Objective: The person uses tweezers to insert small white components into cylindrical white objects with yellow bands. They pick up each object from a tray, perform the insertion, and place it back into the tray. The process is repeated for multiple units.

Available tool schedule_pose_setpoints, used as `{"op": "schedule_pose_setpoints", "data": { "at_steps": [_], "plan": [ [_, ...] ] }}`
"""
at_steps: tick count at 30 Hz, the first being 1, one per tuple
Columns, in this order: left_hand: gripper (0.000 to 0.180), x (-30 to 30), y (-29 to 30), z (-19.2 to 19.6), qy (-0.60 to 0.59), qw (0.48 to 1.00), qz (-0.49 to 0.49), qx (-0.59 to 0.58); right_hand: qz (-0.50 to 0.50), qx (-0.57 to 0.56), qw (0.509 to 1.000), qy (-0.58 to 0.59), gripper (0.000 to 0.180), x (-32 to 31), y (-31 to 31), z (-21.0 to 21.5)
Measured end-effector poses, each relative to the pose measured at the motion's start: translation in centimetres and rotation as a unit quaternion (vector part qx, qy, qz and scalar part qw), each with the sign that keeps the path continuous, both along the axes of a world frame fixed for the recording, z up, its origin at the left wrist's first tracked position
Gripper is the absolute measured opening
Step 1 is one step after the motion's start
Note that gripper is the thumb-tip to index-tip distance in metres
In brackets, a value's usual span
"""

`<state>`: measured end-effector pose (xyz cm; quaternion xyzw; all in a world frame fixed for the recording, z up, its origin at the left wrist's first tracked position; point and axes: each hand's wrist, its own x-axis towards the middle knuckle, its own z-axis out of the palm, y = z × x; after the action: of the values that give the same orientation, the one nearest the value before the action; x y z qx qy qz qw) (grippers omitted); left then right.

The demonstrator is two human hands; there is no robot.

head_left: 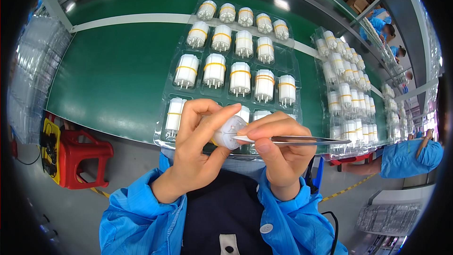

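My left hand (pixel 196 148) is closed around a white cylindrical plug unit (pixel 228 131), its round, translucent end turned toward my right hand. In my right hand (pixel 285 153) a pair of metal tweezers (pixel 306 140) lies across the fingers, tips pointing right, away from the unit. The right thumb and index finger also pinch a small white piece (pixel 242 139) against the unit's end; its exact kind is too small to tell. Both hands are above the near edge of a clear plastic tray (pixel 165 119), which holds rows of similar white units with yellow bands and prongs.
Under the trays runs a green work surface (pixel 108 75). More filled trays (pixel 348 82) stand to the right, and clear trays (pixel 40 61) are stacked at the far left. A red stool (pixel 84 158) is on the floor at left. A person in blue (pixel 410 156) is at right.
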<state>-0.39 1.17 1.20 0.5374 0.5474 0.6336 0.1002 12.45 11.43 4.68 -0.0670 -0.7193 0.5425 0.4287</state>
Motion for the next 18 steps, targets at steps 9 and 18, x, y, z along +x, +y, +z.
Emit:
{"op": "schedule_pose_setpoints", "data": {
  "at_steps": [9,18],
  "plan": [
    [0.064,0.0,0.0,-0.3,0.008,1.0,0.009,-0.005,-0.02,0.085,0.996,-0.021,0.014,-0.3,0.1,0.2],
    [0.065,-0.4,-0.5,0.0,-0.016,0.999,-0.044,-0.018,0.011,0.123,0.991,-0.049,0.016,0.0,1.1,1.5]
  ]
}}
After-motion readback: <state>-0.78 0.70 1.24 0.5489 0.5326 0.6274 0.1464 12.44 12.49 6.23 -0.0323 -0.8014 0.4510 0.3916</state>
